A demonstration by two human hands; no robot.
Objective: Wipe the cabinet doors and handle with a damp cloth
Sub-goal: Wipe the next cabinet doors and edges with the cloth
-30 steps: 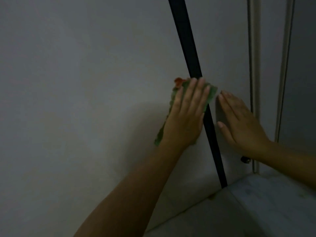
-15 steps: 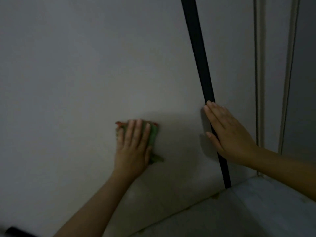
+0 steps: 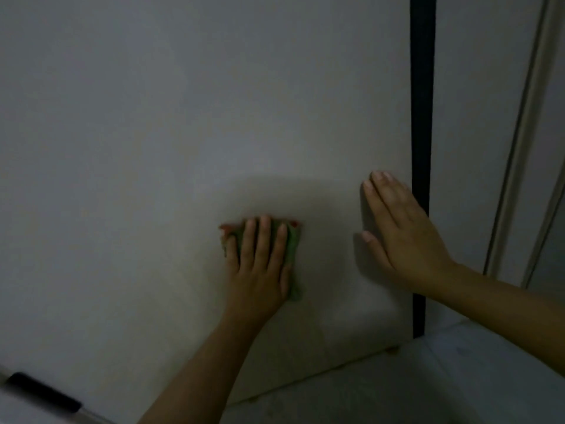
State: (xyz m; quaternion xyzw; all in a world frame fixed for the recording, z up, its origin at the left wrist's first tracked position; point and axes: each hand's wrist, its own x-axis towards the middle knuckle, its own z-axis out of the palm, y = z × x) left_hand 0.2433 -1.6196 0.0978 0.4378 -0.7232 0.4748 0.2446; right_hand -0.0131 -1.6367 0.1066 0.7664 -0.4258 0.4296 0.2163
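Green cloth, red at its edges, lies flat on the pale cabinet door, low and right of centre, under the left hand, whose straight fingers press it without clenching. Right hand rests flat and released on the door beside the black vertical strip, grasping nothing. Judgement: even palm pressure and overlapping strokes toward the strip; brace the door.

Both forearms are bare to the frame's edge; the left hand and right hand show short, unpainted nails.
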